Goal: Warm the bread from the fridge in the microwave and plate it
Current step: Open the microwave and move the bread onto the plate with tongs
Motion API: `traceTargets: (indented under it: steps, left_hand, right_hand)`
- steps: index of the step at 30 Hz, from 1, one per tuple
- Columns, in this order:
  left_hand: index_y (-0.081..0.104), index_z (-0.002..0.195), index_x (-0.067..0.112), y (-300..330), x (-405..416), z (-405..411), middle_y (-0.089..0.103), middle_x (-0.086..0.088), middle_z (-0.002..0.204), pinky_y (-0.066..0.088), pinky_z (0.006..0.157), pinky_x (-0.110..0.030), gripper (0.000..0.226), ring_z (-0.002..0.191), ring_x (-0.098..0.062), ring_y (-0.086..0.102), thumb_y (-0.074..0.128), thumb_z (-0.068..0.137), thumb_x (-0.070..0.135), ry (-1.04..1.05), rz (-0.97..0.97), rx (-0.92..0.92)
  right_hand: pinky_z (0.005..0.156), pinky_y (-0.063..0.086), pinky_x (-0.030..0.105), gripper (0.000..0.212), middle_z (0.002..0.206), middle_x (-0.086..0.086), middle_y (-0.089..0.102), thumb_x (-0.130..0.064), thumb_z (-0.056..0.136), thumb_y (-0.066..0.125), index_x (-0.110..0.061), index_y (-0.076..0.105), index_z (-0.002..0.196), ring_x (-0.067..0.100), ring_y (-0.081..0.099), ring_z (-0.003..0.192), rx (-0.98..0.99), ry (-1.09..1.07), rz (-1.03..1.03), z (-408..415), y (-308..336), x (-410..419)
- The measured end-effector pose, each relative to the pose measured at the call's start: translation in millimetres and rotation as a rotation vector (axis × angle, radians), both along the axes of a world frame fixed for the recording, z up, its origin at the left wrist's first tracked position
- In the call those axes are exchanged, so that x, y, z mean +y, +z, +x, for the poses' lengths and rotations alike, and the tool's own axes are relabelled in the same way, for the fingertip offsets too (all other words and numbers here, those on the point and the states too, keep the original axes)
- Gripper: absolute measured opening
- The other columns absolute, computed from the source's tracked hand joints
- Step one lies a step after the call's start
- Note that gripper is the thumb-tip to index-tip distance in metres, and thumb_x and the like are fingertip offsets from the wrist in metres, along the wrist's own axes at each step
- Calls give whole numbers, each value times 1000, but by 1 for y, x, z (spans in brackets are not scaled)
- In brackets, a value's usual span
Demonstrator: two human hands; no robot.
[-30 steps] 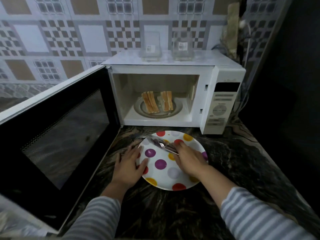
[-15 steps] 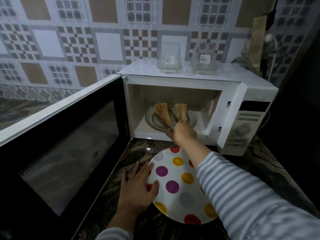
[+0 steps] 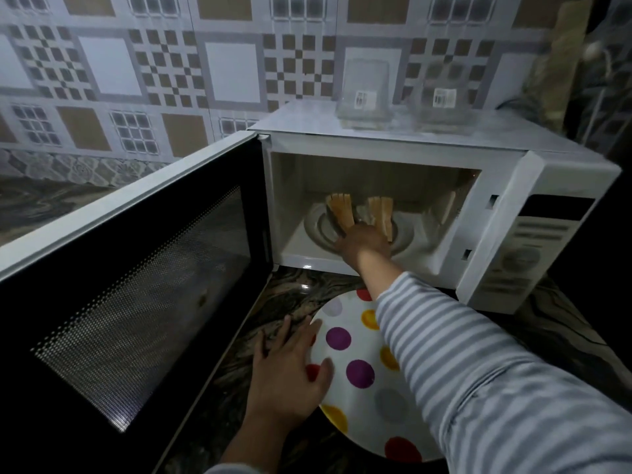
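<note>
Our left hand (image 3: 289, 374) lies flat, fingers straight, on the near-left rim of the dotted plate (image 3: 359, 347) on the counter (image 3: 297, 295). Just ahead and up, inside the open microwave (image 3: 513, 186), two bread stacks (image 3: 340, 208) stand on edge on the turntable, long axes running front to back, i.e. pointing at us. Our right hand (image 3: 364, 242) is the nearer one, right at the stacks' front ends w/ a dark tool beside the left stack (grip itself hidden, can't tell). Plate sits directly below the reach, so the move back is short.

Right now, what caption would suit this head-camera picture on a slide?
Right hand reaches into the open microwave for the bread while left hand steadies the dotted plate.
</note>
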State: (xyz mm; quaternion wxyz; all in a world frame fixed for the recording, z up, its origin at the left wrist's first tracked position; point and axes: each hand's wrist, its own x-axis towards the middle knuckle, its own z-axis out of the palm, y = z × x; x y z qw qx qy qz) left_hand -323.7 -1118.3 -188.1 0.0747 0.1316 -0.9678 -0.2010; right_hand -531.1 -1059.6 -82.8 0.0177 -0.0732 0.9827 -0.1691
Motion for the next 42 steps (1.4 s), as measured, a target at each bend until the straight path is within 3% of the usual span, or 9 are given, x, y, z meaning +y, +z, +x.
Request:
traceTargets:
  steps: [4, 7, 11, 14, 18, 22, 27, 34, 42]
  left_hand:
    - [16, 147, 43, 0, 0, 0, 20, 22, 155, -10, 117, -43, 70, 146, -5, -2, 29, 82, 64, -6, 7, -4]
    - [17, 147, 44, -1, -1, 0, 20, 22, 155, -9, 117, -43, 72, 147, -6, 0, 26, 80, 66, -10, 13, -7]
    - [18, 148, 43, -1, 0, 0, 22, 21, 155, -8, 117, -46, 70, 147, -8, 1, 30, 83, 66, -15, 15, -11]
    - [20, 148, 42, 0, 0, 1, 24, 18, 155, -7, 118, -47, 71, 147, -9, 3, 29, 81, 66, -11, 17, -13]
    - [22, 148, 41, 0, 2, 1, 21, 16, 156, -2, 118, -48, 73, 147, -10, 5, 26, 78, 64, 0, -35, -32]
    - [19, 149, 40, -1, 2, 0, 18, 16, 158, -3, 118, -49, 67, 147, -11, 3, 29, 86, 62, -7, -69, -91]
    - [18, 150, 38, -2, 3, 0, 17, 15, 158, -2, 118, -48, 62, 148, -11, 3, 34, 93, 56, 3, -91, -91]
    - [17, 149, 39, -2, 4, 0, 18, 14, 158, 0, 118, -46, 61, 147, -11, 4, 33, 93, 55, 10, -116, -90]
    - [17, 150, 38, -1, 3, 2, 16, 14, 159, -1, 118, -47, 61, 148, -11, 3, 33, 93, 55, 3, -111, -93]
  right_hand:
    - [84, 46, 35, 34, 125, 13, 61, -31, 97, 48, -8, 61, 117, 32, 59, 113, -6, 14, -75, 6, 1, 14]
    - [84, 46, 39, 30, 128, 15, 57, -20, 98, 44, -7, 58, 121, 35, 58, 110, -1, 21, -111, 19, -2, 32]
    - [69, 45, 34, 26, 94, 7, 60, -40, 94, 52, -14, 54, 98, 30, 58, 85, 8, 55, -153, 59, -7, 68]
    - [69, 43, 33, 38, 101, 10, 62, -44, 91, 54, -10, 53, 110, 34, 60, 95, 31, 100, -185, 94, -13, 101]
    - [72, 45, 33, 38, 107, 5, 62, -42, 90, 54, -16, 54, 117, 29, 60, 98, 39, 125, -205, 137, -27, 134]
    - [72, 41, 31, 49, 122, 4, 58, -44, 93, 50, -19, 43, 135, 27, 58, 107, 11, 118, -155, 172, -39, 150]
    - [85, 46, 35, 51, 127, 6, 54, -46, 94, 49, -16, 41, 134, 25, 54, 113, -20, 142, -102, 201, -55, 157]
    - [83, 47, 38, 54, 127, 8, 51, -48, 91, 51, -15, 41, 132, 30, 56, 110, -32, 133, -100, 210, -62, 159]
    - [84, 52, 37, 77, 122, -1, 57, -69, 70, 60, -21, 44, 129, 20, 58, 107, -66, 119, -155, 213, -42, 181]
